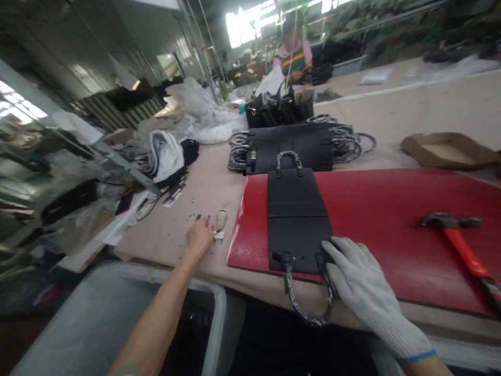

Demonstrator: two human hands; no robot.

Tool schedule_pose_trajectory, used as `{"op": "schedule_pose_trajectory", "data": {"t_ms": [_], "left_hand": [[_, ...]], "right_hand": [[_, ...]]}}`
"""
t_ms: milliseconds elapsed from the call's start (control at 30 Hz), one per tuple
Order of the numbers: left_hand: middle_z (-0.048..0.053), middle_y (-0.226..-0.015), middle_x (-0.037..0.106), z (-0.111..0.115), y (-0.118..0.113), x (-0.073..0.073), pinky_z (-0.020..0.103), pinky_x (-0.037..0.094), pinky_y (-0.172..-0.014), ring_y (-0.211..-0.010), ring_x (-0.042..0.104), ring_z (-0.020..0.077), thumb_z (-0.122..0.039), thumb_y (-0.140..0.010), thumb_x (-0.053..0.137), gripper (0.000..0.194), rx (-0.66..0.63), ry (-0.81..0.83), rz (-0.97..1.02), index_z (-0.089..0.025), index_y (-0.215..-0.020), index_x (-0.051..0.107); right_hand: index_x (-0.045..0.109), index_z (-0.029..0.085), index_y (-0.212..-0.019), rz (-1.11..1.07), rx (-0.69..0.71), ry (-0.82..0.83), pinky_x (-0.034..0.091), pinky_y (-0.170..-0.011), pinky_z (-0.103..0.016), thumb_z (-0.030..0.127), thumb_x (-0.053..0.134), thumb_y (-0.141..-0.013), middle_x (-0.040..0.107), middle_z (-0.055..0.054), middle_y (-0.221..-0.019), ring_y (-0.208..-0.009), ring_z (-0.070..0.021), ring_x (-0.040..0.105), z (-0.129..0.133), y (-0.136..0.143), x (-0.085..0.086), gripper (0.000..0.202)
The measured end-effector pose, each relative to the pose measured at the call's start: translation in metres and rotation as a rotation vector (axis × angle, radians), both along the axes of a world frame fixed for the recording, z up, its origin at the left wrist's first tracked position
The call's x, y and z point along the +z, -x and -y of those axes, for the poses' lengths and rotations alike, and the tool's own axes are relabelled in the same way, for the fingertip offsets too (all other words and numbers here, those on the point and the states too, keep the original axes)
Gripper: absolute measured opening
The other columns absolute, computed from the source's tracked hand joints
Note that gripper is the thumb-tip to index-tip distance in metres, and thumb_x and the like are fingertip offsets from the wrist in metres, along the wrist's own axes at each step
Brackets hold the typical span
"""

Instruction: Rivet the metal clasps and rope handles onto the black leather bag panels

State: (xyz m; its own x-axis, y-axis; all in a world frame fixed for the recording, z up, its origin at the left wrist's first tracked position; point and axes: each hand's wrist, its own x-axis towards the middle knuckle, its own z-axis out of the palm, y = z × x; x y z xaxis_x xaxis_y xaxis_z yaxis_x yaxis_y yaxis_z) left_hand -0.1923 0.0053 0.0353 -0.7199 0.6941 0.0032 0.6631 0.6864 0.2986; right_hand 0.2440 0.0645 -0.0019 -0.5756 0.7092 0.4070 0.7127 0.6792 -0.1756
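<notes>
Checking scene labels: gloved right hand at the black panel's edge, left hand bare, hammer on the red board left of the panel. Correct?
No: the hammer lies right of the black panel, not left, per the head view. The rest holds: it's on the red board, gloved right hand at the panel's edge, left hand bare.

Left hand (200, 237) bare, fingers bent, forearm (162, 308) extended forward. Right hand (356, 277) gloved, palm down, fingers extended forward and leftward.
</notes>
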Motion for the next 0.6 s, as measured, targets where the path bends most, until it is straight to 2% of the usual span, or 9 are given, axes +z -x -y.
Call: {"op": "schedule_pose_trajectory", "data": {"t_ms": [67, 133, 200, 267, 367, 433, 500, 533, 600], "left_hand": [[0.025, -0.113, 0.073, 0.003, -0.007, -0.002, 0.045, 0.05, -0.092, -0.111, 0.069, 0.0393, -0.024, -0.092, 0.056, 0.022, -0.025, 0.031, -0.028, -0.012, -0.098, 0.074], [0.024, -0.121, 0.071, 0.001, -0.025, -0.002, 0.044, 0.05, -0.096, -0.115, 0.067, 0.0371, -0.024, -0.096, 0.05, 0.029, -0.063, -0.011, -0.073, -0.012, -0.109, 0.073], [0.018, -0.118, 0.073, -0.003, -0.053, -0.002, 0.04, 0.05, -0.095, -0.11, 0.068, 0.0319, -0.027, -0.098, 0.049, 0.03, -0.149, -0.102, -0.064, -0.014, -0.11, 0.073], [0.012, -0.108, 0.075, -0.011, -0.086, -0.002, 0.036, 0.051, -0.092, -0.1, 0.07, 0.0267, -0.029, -0.098, 0.054, 0.025, -0.274, -0.188, 0.028, -0.017, -0.103, 0.075], [0.009, -0.104, 0.075, -0.026, -0.132, -0.003, 0.033, 0.051, -0.09, -0.096, 0.07, 0.0236, -0.029, -0.097, 0.059, 0.019, -0.388, -0.235, 0.15, -0.017, -0.101, 0.075], [0.011, -0.103, 0.074, -0.034, -0.153, -0.006, 0.034, 0.05, -0.09, -0.098, 0.069, 0.0247, -0.026, -0.096, 0.061, 0.017, -0.411, -0.235, 0.157, -0.016, -0.101, 0.074], [0.012, -0.101, 0.073, -0.037, -0.167, -0.01, 0.036, 0.05, -0.09, -0.099, 0.068, 0.0261, -0.022, -0.095, 0.061, 0.014, -0.448, -0.241, 0.151, -0.015, -0.096, 0.074], [0.012, -0.099, 0.072, -0.035, -0.171, -0.012, 0.036, 0.05, -0.089, -0.099, 0.068, 0.0266, -0.02, -0.094, 0.061, 0.013, -0.471, -0.254, 0.153, -0.015, -0.093, 0.073], [0.011, -0.095, 0.072, -0.028, -0.178, -0.016, 0.037, 0.05, -0.089, -0.097, 0.067, 0.0265, -0.017, -0.093, 0.06, 0.013, -0.499, -0.316, 0.178, -0.016, -0.089, 0.072]], "right_hand": [[0.066, 0.012, -0.137, 0.006, -0.011, 0.026, 0.041, -0.115, -0.06, 0.033, 0.037, -0.105, 0.06, -0.019, -0.142, -0.134, -0.0374, 0.053, 0.003, 0.001, 0.002, 0.048], [0.065, 0.012, -0.139, 0.01, -0.016, 0.051, 0.039, -0.118, -0.06, 0.032, 0.038, -0.105, 0.059, -0.018, -0.144, -0.136, -0.0364, 0.051, 0.004, 0.001, 0.004, 0.047], [0.064, 0.013, -0.14, 0.007, -0.018, 0.067, 0.037, -0.119, -0.06, 0.032, 0.039, -0.105, 0.058, -0.018, -0.146, -0.137, -0.036, 0.051, 0.003, 0.001, 0.005, 0.047], [0.064, 0.014, -0.139, -0.007, -0.021, 0.074, 0.036, -0.12, -0.06, 0.032, 0.039, -0.105, 0.059, -0.017, -0.146, -0.138, -0.0356, 0.051, 0.004, -0.001, 0.006, 0.046], [0.063, 0.017, -0.137, -0.054, -0.026, 0.074, 0.038, -0.119, -0.059, 0.035, 0.043, -0.103, 0.061, -0.015, -0.144, -0.136, -0.0341, 0.053, 0.016, -0.001, 0.004, 0.043], [0.057, 0.018, -0.141, -0.083, -0.079, 0.077, 0.043, -0.116, -0.057, 0.038, 0.053, -0.097, 0.061, -0.016, -0.143, -0.135, -0.0346, 0.055, 0.033, 0.0, -0.002, 0.048], [0.045, 0.015, -0.151, -0.08, -0.204, 0.044, 0.048, -0.11, -0.058, 0.037, 0.061, -0.088, 0.059, -0.02, -0.144, -0.133, -0.0395, 0.056, 0.055, 0.001, -0.014, 0.068], [0.042, 0.015, -0.153, -0.086, -0.261, 0.003, 0.051, -0.106, -0.058, 0.033, 0.059, -0.087, 0.061, -0.021, -0.14, -0.129, -0.0401, 0.06, 0.066, 0.001, -0.021, 0.069], [0.037, 0.017, -0.157, -0.092, -0.353, 0.023, 0.056, -0.1, -0.053, 0.023, 0.05, -0.089, 0.062, -0.022, -0.138, -0.124, -0.0385, 0.064, 0.085, -0.001, -0.035, 0.07]]}}
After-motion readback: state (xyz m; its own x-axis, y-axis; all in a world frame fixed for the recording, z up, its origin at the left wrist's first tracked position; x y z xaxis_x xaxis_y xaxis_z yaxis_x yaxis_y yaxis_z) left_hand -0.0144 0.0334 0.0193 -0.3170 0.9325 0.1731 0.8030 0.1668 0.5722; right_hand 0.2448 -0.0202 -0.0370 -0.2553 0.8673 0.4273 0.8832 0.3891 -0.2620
